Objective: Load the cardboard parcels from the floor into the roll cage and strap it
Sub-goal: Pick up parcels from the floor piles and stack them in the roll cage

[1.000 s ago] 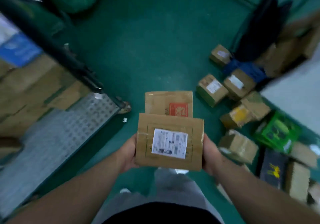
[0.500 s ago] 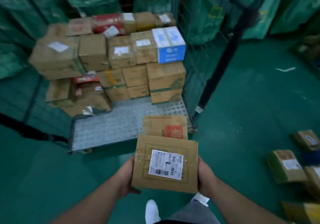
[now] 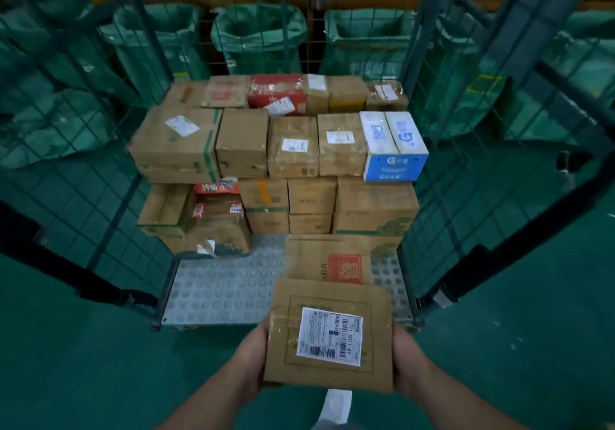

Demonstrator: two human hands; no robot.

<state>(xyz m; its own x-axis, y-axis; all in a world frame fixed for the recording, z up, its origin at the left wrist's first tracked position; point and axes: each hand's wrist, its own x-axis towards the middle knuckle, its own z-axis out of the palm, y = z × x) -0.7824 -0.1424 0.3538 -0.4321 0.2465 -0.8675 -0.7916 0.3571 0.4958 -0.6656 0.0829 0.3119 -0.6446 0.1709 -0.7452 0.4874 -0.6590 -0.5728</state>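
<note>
Fingers of my left hand (image 3: 253,356) and right hand (image 3: 411,359) clamp two stacked parcels (image 3: 329,333) at lower centre; roll cage (image 3: 229,289) ahead.

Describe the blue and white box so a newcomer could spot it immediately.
Look inside the wire roll cage at the stacked parcels. The blue and white box sits at the right end of the front top row. It alone is blue and white; its neighbours are brown cardboard.

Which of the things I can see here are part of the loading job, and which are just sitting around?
Part of the job:
- labelled parcel, held between left hand and right hand
- second parcel, carried with it
- roll cage
- parcels already stacked inside

Just there:
- green sacks behind the cage
- green floor
</note>
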